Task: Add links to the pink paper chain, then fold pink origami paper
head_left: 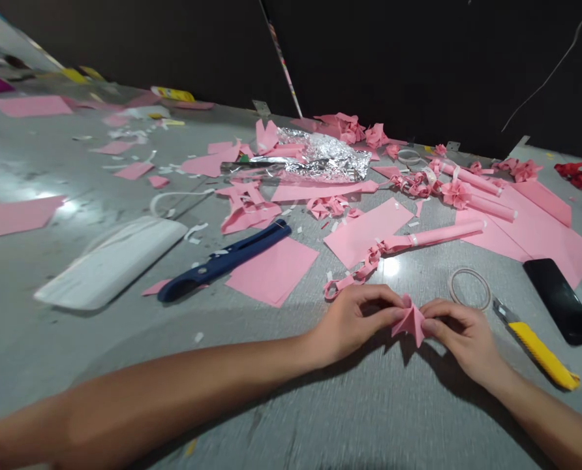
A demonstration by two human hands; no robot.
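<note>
A small folded pink paper flower (409,326) with pointed petals is held just above the grey table between both hands. My left hand (357,320) pinches its left side between thumb and fingers. On the opposite side, my right hand (460,333) grips an edge in the same way. Part of the flower is hidden behind the fingertips. Just beyond the left hand lies a pink paper chain (369,261) joined to a rolled paper tube (447,233). Right of the right hand are a tape roll (470,288) and a yellow utility knife (540,352).
A black phone (562,300) lies at the right. Dark blue scissors (222,261) rest by pink paper sheets (274,271), with a white pouch-like object (112,261) farther left. Crumpled silver foil (325,156), more pink pieces and scraps line the back, before a black wall (393,65).
</note>
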